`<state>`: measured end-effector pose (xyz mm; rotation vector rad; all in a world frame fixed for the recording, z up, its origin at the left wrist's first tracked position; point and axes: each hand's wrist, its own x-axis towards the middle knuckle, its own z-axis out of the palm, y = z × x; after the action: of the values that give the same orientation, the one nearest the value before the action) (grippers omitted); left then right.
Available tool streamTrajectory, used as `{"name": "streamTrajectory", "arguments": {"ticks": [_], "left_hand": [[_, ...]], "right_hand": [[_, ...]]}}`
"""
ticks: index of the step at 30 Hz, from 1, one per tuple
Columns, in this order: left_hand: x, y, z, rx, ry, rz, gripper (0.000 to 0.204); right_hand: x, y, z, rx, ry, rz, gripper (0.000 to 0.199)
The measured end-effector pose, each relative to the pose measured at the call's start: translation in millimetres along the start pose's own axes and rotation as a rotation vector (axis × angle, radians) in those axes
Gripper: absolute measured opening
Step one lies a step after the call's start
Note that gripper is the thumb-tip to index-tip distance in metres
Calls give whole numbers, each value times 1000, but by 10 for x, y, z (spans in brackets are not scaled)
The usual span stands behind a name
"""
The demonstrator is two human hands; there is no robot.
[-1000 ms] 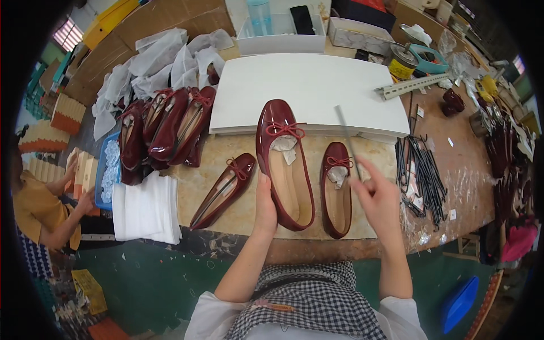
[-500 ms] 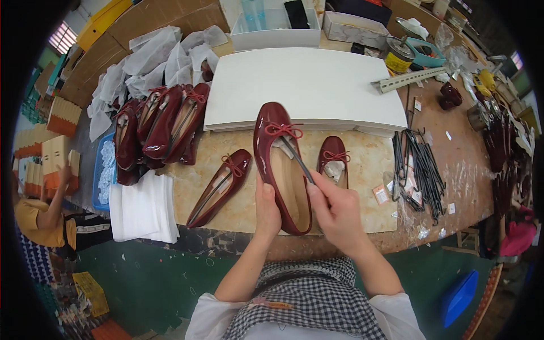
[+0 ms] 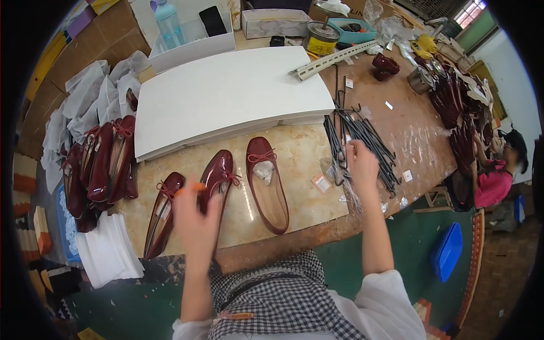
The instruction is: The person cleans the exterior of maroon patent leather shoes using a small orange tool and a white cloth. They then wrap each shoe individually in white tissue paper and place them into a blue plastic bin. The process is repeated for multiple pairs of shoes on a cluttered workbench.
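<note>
Three dark red patent ballet flats with bows lie on the marbled board: a left shoe, a middle shoe and a right shoe. White stuffing fills the right shoe's toe. A thin dark rod runs along inside the left one. My left hand, blurred, hovers at the middle shoe with thumb and fingers apart; orange patches show near its fingertips. Over a heap of thin black rods, my right hand has its fingers closed at the rods' upper part; the fingertips partly hide what they pinch.
White sheets are stacked behind the shoes, with a slotted metal bar on their corner. More red flats and folded white cloths stand left. A tin is at the back. A person in pink works at right.
The shoe I held in both hands now lies between the other two, and my left hand has let go. My right hand has moved right to the black rods. The view has shifted right.
</note>
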<state>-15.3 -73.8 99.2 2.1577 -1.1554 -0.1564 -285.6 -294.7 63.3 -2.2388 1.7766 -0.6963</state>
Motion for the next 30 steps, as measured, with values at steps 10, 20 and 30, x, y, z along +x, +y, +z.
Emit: {"name": "streamTrajectory", "arguments": {"ticks": [10, 20, 30], "left_hand": [[-164, 30, 731, -1114, -239, -375, 49], [-50, -104, 504, -1359, -239, -659, 46], [-190, 17, 423, -1119, -143, -377, 44]], "right_hand": [[116, 147, -254, -97, -174, 75, 20], [-977, -1348, -499, 755, -738, -78, 33], [-1059, -1669, -318, 782, -445, -240, 29]]}}
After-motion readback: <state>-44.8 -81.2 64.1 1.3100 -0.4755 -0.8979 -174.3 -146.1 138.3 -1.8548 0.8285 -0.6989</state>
